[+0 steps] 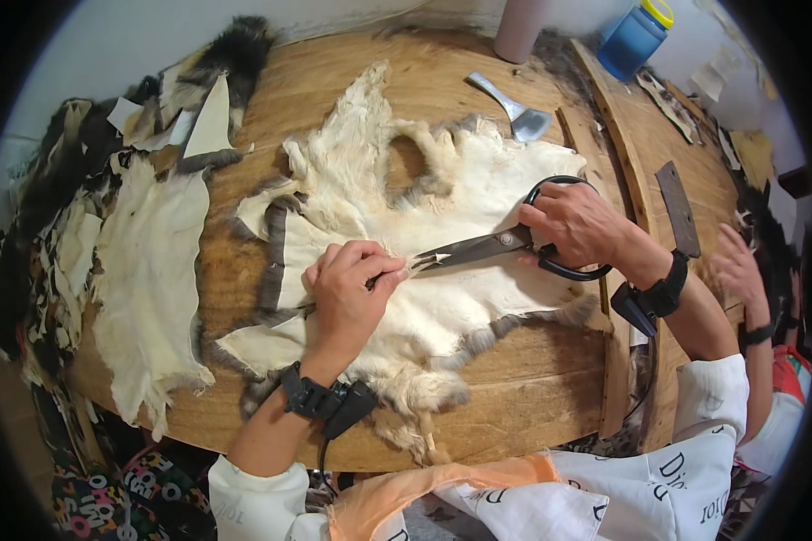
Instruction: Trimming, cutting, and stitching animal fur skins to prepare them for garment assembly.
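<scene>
Two hands work a pale fur pelt [442, 225] spread skin-side up on a round wooden table [532, 388]: the left hand [347, 293] pinches the hide's cut edge, while the right hand [577, 224] grips large black scissors [501, 243], blades slightly parted at the pinched edge. Another pelt [149, 270] lies left.

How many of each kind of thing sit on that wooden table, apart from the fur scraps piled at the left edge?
Pale fur pelts: 2, one being cut, one at the left
Scissors: 1
Metal scraper: 1
Dark flat bar: 1
Blue bottle: 1
Pinkish cylinder: 1
Total: 7
</scene>
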Tool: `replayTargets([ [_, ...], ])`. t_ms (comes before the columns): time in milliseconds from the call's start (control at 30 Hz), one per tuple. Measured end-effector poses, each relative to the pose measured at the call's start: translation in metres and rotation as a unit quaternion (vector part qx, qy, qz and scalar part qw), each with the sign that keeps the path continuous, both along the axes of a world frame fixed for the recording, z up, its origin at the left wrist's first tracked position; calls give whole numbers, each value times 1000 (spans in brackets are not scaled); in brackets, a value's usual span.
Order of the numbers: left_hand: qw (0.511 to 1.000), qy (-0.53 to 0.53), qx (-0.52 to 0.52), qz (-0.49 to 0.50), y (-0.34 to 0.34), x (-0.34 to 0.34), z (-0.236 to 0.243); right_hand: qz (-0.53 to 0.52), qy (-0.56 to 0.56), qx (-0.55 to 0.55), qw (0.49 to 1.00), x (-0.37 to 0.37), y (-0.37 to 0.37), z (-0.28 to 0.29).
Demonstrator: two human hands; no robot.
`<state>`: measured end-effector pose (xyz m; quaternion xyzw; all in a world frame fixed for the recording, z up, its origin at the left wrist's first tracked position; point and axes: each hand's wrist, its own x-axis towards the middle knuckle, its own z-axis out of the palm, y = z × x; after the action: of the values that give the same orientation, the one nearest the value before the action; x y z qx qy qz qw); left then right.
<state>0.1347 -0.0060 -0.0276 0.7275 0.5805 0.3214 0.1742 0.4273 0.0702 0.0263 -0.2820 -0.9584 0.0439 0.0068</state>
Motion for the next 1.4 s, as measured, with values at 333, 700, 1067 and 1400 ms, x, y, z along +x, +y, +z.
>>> replayTargets([
  [333, 1000, 0, -10, 2, 0, 1, 2, 3, -4, -23, 1000, 7, 4, -4],
  [700, 1000, 4, -7, 2, 1, 0, -2, -54, -4, -42, 998, 22, -9, 9],
  [1067, 997, -72, 19, -32, -11, 1, 14, -210, 82, 91, 970, 3, -76, 37],
  [1400, 825, -501, -146, -219, -90, -40, 65, -262, 337, -236, 873, -228, -137, 70],
])
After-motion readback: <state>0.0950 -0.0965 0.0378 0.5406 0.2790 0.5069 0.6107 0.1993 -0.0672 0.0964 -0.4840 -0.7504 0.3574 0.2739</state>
